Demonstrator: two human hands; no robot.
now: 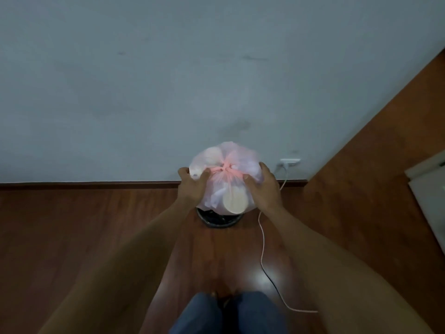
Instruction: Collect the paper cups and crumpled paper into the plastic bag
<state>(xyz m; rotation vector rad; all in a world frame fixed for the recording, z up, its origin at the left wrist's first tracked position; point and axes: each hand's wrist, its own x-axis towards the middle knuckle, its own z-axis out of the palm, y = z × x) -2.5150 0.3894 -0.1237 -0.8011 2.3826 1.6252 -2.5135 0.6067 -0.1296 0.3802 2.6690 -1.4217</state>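
A thin pink plastic bag (238, 165), full and knotted at the top, is held above a dark round bin (220, 220) on the floor. Through the plastic I see paper cups, one with its mouth facing me (234, 200), another at the upper left (213, 156), and white crumpled paper (216, 196). My left hand (192, 183) grips the bag's left side over a cup. My right hand (263, 184) grips its right side. Both hands press in on the bag from opposite sides.
A grey wall (168, 80) stands just behind the bin, with a wall socket (290, 161) and a white cable (263, 247) trailing over the wooden floor. A white object (428, 186) is at the right edge. My legs in blue trousers (226, 314) are below.
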